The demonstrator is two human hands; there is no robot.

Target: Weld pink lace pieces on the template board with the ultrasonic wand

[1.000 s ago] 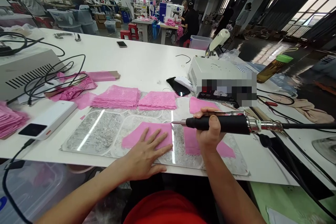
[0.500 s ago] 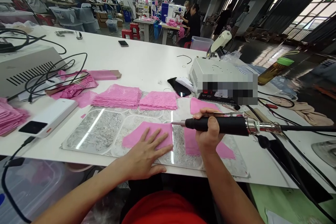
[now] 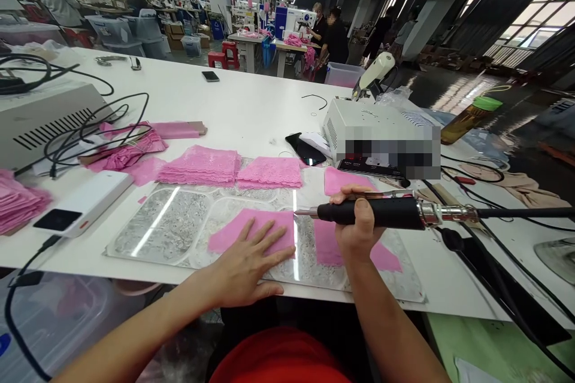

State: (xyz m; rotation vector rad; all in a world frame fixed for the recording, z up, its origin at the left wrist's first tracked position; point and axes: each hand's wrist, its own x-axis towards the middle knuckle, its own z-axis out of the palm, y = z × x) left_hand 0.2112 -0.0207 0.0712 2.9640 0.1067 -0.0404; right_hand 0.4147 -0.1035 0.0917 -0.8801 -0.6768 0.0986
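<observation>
My left hand (image 3: 251, 260) lies flat with fingers spread on a pink fabric piece (image 3: 229, 232), pressing it against a marbled, glossy board (image 3: 166, 227). In my right hand (image 3: 359, 224) is a black corded handpiece (image 3: 390, 213) with a slim metal tip, held level and pointing left. The tip is at the upper right corner of the pink piece; whether it touches the fabric or the board I cannot tell. Under and beside my right hand lie more pink fabric pieces (image 3: 327, 245), partly hidden by the wrist.
Two stacks of pink lace-like pieces (image 3: 200, 164) (image 3: 270, 172) stand behind the board. A white power bank (image 3: 85, 203) with a cable lies left. A grey machine box (image 3: 359, 122) sits behind my right hand. Cables (image 3: 507, 251) trail across the right side. Co-workers (image 3: 335, 39) are far off.
The handpiece has tilted very slightly, its tip a touch lower at the fabric's corner. My left hand stays flat in the same place.
</observation>
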